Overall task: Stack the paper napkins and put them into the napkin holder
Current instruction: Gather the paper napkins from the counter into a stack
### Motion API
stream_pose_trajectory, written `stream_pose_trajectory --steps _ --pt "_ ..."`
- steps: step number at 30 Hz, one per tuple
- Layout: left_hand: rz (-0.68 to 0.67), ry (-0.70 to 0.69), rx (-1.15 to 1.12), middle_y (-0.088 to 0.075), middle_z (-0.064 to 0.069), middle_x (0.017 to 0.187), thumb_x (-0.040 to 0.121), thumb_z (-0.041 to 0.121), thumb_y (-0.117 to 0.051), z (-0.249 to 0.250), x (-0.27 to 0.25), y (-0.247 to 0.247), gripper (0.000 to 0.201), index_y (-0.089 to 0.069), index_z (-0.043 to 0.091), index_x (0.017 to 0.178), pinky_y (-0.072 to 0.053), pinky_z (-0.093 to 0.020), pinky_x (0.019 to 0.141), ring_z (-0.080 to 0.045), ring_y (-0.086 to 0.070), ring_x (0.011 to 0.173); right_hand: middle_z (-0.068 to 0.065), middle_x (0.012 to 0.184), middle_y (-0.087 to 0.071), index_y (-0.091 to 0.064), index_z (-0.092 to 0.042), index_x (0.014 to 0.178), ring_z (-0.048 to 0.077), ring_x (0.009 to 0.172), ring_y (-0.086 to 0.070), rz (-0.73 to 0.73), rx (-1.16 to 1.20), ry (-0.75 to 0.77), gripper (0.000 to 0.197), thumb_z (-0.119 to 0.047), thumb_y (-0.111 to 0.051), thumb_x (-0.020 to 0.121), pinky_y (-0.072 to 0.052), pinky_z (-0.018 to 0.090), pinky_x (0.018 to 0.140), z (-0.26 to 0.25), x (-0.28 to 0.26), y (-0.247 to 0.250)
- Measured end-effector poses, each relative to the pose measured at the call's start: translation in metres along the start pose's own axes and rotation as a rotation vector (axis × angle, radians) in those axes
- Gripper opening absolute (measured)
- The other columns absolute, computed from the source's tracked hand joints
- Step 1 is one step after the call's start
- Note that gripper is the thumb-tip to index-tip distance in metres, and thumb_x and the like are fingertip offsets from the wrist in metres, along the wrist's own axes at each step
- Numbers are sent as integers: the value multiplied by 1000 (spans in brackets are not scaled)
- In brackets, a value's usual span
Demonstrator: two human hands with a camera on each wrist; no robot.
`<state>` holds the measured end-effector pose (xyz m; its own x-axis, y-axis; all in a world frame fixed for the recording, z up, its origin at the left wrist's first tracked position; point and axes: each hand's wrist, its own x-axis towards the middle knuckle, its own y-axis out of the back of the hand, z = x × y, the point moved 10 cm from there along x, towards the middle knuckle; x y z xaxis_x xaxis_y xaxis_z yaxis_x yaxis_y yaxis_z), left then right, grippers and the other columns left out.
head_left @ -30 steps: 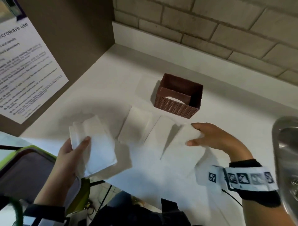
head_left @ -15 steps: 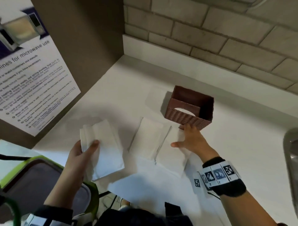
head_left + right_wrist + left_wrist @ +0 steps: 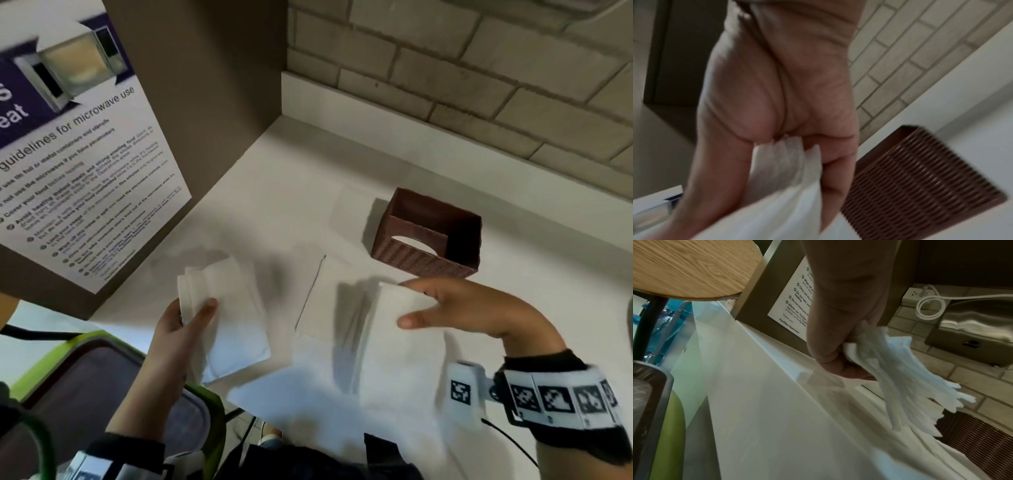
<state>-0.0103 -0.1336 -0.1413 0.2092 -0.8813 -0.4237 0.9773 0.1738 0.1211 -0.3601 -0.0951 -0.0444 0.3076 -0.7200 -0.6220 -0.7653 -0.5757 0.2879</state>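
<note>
Leftmost, a green-rimmed bin (image 3: 113, 373) sits below the counter edge, and a microwave-use poster (image 3: 78, 164) hangs on the brown panel above it. My left hand (image 3: 178, 339) holds a stack of napkins (image 3: 229, 315) over the white counter (image 3: 274, 192), thumb on top and fingers curled underneath; from the wrist the layers fan out loosely below the pinch. Just right of that, one more napkin (image 3: 317, 298) lies flat on the counter, its left edge drawn as a thin dark line. Next, my right hand (image 3: 469, 308) grips another napkin bundle (image 3: 397, 329) lifted off the surface, thumb in front and fingers behind, pinching its top edge. Beyond my fingers stands the brown woven napkin holder (image 3: 428, 236), open-topped, near the brick wall (image 3: 462, 68), apart from both bundles. Something white shows through its curved front cutout, though I cannot tell what it is.
</note>
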Motion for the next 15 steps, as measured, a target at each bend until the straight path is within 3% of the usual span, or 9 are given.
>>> stream_pose_trajectory --steps 3,6,9,12,15 --pt "-18 6 0 -67 -5 93 91 27 -61 -5 2 -2 29 -57 13 117 -46 -31 60 -22 -63 82 -11 104 -75 -69 -32 106 6 100 -69 70 -41 20 23 -25 -71 84 -52 21 89 -24 33 3" --pt "-40 8 7 -68 -11 99 90 29 -62 -7 1 -5 33 -57 12 119 -48 -34 63 -29 -64 87 -9 111 -70 -64 -26 117 17 108 -64 179 -133 -26 31 -30 -69 86 -49 29 94 -21 86 5" --pt "-46 0 18 -70 -12 102 89 33 -64 -11 -1 -5 37 -57 13 119 -52 -38 68 -35 -67 92 0 141 -53 -47 -21 138 23 130 -48 274 -348 -104 59 -32 -70 85 -38 33 103 -8 120 4" --pt "-44 -17 32 -69 -12 104 89 34 -64 -10 -6 -1 39 -56 12 120 -52 -37 66 -33 -67 90 5 140 -51 -43 -17 135 24 128 -48 400 -423 -106 75 -35 -81 72 -39 32 100 -4 128 4" --pt "-51 -19 30 -69 -11 106 90 32 -63 -10 -10 -2 38 -56 14 122 -53 -38 68 -30 -67 91 12 141 -43 -39 -14 139 31 133 -37 397 -680 -170 89 -51 -78 69 -35 40 108 -5 127 1"
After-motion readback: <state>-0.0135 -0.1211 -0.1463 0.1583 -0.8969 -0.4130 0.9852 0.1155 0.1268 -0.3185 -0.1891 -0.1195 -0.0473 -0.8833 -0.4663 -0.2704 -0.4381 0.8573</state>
